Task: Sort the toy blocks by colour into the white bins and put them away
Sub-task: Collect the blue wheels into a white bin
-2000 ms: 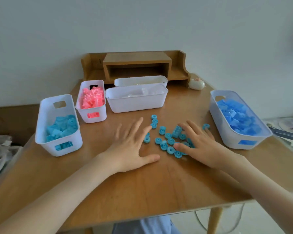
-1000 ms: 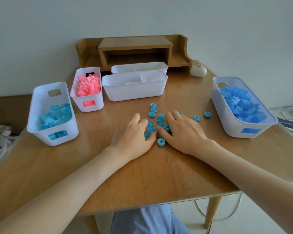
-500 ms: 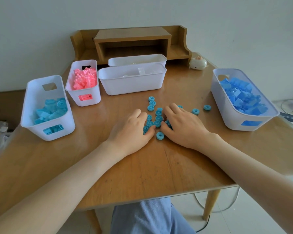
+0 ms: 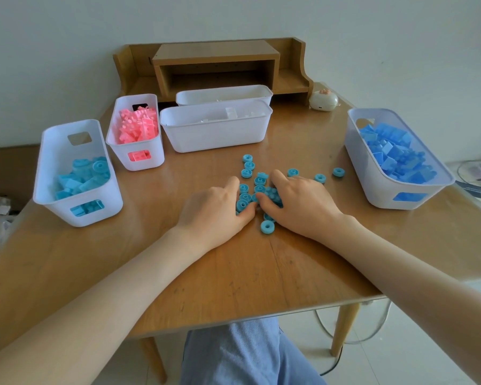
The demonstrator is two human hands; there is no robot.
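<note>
My left hand (image 4: 215, 211) and right hand (image 4: 303, 205) meet on the table (image 4: 233, 273); both curl their fingers round the teal round blocks (image 4: 245, 197).

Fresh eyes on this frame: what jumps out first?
The left hand and right hand curl round a pile of teal round blocks at the middle of the table. Behind them to the left, the bin of pink blocks is the loudest colour; a bin of deep blue blocks sits at the right edge.
</note>
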